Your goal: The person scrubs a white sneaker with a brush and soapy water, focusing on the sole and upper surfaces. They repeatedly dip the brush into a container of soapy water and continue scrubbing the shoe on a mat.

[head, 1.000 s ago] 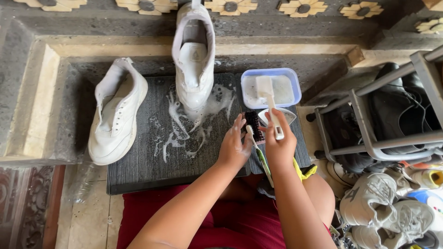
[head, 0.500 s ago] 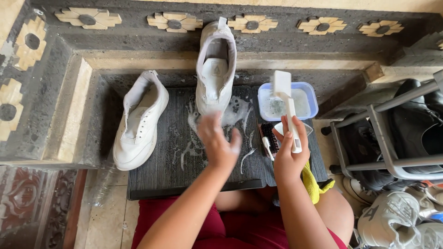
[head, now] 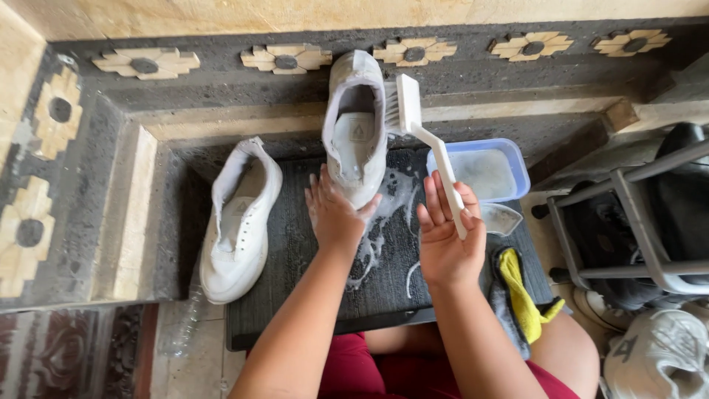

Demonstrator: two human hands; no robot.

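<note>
Left hand (head: 334, 213) grips the upright white sneaker (head: 356, 133); right hand (head: 447, 240) loosely holds a white brush (head: 422, 137) beside it.

My head camera is the only view, so no second view is sharing the scene. It is looking steeply down from above my lap, facing forward toward the stone step (head: 244, 118). It is sitting close, framing my forearms, my left hand (head: 334, 214), my right hand (head: 447, 247) and the dark mat (head: 295, 244) at centre.
</note>
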